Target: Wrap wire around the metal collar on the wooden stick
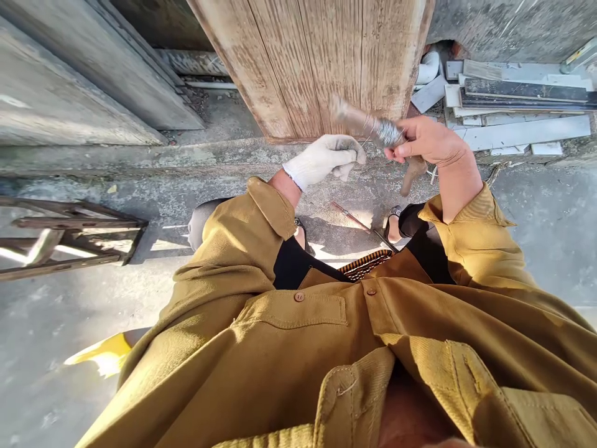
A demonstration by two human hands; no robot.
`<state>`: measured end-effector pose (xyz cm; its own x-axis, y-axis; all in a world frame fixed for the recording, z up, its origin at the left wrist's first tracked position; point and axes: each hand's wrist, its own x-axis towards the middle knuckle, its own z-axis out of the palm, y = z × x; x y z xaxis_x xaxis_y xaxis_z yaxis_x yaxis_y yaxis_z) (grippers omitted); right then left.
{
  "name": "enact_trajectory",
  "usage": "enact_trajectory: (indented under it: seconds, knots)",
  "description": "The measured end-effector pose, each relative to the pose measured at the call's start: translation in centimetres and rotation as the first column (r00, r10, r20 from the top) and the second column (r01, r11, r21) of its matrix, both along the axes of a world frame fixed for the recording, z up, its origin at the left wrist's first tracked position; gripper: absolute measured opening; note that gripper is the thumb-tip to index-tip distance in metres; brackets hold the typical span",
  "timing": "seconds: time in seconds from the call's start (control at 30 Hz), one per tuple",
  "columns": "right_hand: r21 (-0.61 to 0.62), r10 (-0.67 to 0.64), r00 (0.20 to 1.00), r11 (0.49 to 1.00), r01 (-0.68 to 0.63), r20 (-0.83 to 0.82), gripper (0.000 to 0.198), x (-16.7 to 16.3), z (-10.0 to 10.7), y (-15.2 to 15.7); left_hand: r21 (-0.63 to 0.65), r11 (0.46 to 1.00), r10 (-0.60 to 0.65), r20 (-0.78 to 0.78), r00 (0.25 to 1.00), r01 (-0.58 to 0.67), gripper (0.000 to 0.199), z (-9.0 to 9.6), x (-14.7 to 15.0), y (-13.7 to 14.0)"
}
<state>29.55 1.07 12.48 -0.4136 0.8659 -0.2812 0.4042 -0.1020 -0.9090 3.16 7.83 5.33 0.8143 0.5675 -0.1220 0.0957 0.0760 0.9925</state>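
In right hand [431,140], apparently wire-wound stick [386,132].

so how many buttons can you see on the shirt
2: one button on the chest pocket, another button on the front strip of the shirt. More may be hidden in the folds.

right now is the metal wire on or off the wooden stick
On: the metal wire is coiled around the wooden stick, which the bare right hand holds.

I see a partly sunlit grey concrete floor [550,230], a brown slatted wooden frame [74,222] at left, and a stained grey wall [527,28] ahead.
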Motion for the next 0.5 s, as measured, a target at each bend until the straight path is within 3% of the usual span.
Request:
enact_trajectory:
  seconds: [0.1, 0.23, 0.3, 0.37, 0.43, 0.5]
  knots:
    - [-0.01, -0.211, 0.977, 0.978, 0.21, -0.023, 0.049, -0.3, -0.2, -0.2, -0.062, 0.997, -0.054, 0.026, 0.998, 0.056, 0.019, 0.4, 0.2, -0.2]
    - [-0.022, -0.397, 0.903, 0.917, 0.399, -0.166, 0.044, -1.1, -1.6, 0.7, -0.016, 0.998, -0.06, -0.037, 0.998, 0.059, 0.017, 1.1, 0.3, -0.7]
    - [0.002, -0.459, 0.886, 0.888, 0.46, -0.061, 0.038, -1.6, -2.6, 1.2, 0.049, 0.997, -0.063, -0.086, 0.994, 0.067, 0.013, 1.2, 0.4, -0.9]
    - [0.109, -0.462, 0.872, 0.886, 0.45, 0.158, 0.033, -2.0, -3.5, 1.6, 0.162, 0.983, -0.06, -0.152, 0.987, 0.085, 0.014, 1.0, 0.5, -1.0]
    - [0.195, -0.404, 0.852, 0.914, 0.357, 0.333, 0.028, -2.2, -4.2, 1.7, 0.315, 0.942, -0.047, -0.217, 0.975, 0.116, 0.017, 0.6, 0.6, -1.0]
    - [0.181, -0.289, 0.901, 0.954, 0.241, 0.324, 0.022, -2.1, -4.4, 1.6, 0.434, 0.884, -0.056, -0.273, 0.96, 0.175, 0.02, 0.3, 0.7, -0.9]
